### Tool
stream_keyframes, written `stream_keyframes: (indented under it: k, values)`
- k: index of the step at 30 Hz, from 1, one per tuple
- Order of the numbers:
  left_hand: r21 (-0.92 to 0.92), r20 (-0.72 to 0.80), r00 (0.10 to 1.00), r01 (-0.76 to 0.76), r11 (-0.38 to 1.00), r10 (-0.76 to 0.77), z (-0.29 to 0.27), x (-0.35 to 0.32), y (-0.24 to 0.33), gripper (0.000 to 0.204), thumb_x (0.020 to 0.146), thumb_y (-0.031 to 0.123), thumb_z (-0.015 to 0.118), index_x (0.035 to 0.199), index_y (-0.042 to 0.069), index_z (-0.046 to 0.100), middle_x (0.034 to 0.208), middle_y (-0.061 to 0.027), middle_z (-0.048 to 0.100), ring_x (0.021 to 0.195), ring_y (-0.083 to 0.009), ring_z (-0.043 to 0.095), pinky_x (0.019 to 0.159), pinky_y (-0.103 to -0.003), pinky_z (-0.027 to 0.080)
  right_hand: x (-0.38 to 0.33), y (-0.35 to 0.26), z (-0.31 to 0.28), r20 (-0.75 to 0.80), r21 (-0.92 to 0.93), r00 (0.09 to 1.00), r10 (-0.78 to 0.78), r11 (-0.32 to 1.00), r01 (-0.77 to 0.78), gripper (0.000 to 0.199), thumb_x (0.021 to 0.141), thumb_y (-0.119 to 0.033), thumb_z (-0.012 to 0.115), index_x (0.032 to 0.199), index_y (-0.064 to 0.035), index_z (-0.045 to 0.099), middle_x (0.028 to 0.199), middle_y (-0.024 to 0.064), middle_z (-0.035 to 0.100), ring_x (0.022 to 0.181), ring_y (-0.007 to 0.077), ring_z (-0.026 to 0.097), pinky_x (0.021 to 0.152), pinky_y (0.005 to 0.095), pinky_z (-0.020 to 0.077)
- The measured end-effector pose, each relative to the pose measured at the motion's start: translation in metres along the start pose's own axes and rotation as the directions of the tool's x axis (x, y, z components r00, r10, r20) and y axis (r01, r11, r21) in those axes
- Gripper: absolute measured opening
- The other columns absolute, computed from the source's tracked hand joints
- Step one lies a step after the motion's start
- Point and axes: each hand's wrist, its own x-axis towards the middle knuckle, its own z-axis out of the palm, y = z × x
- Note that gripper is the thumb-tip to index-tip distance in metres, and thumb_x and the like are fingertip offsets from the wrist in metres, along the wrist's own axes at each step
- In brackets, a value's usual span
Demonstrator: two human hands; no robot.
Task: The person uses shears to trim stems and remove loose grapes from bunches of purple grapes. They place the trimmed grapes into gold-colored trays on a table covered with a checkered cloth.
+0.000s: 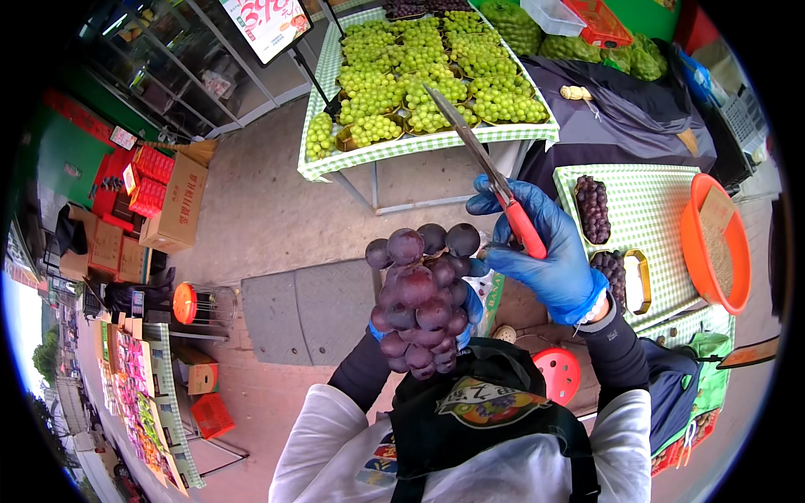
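Blue-gloved right hand grips red-handled scissors (blades pointing far-left), just right of the dark grape bunch the left hand clasps from behind.

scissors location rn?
Head view, right of centre: the red-handled scissors are in the right hand, blades pointing up toward the green grapes, above the dark grape bunch.

Your only view comes from the camera worn on your head, looking steeply down your own chest and forearms. It sits close to your raised hands, while the fisheye lens bends the pavement and the checked tabletop ahead toward the rim.
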Motion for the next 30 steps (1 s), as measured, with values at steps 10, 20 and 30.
stream_keyframes:
  k: [10, 20, 30]
  values:
    - [0.716, -0.514, 0.714, 0.052, 0.697, 0.475, 0.001, 0.009, 0.020, 0.039, 0.088, 0.037, 0.049, 0.116, 0.011, 0.047, 0.099, -0.0045, 0.053, 0.085, -0.0134, 0.054, 0.070, -0.030, 0.049, -0.026, 0.032, 0.002, -0.136, 0.208, 0.988, 0.068, 0.977, -0.039, 0.065, 0.073, 0.001, 0.068, 0.131, -0.0044, 0.038, 0.128, 0.0082, 0.047, 0.115, 0.0163, 0.047, 0.088, 0.0282, 0.0439]
    - [0.892, -0.381, 0.647, 0.070, 0.446, 0.660, -0.014, 0.031, 0.022, 0.042, 0.092, 0.032, 0.047, 0.124, 0.006, 0.043, 0.114, -0.0059, 0.053, 0.100, -0.0131, 0.054, 0.081, -0.029, 0.050, -0.008, 0.050, 0.011, -0.278, 0.398, 0.947, 0.162, 0.917, -0.040, 0.067, 0.074, 0.006, 0.061, 0.134, -0.0056, 0.033, 0.119, 0.0071, 0.052, 0.105, 0.0166, 0.054, 0.089, 0.0303, 0.0463]
    - [0.786, -0.527, 0.680, 0.163, 0.596, 0.510, 0.010, 0.043, 0.012, 0.052, 0.091, 0.051, 0.031, 0.118, 0.010, 0.047, 0.111, -0.0070, 0.055, 0.097, -0.0164, 0.057, 0.084, -0.033, 0.049, -0.004, 0.067, -0.005, -0.202, 0.472, 0.966, 0.162, 0.880, -0.049, 0.051, 0.085, -0.019, 0.059, 0.129, -0.0055, 0.038, 0.120, 0.0073, 0.051, 0.107, 0.0186, 0.053, 0.092, 0.0326, 0.0443]
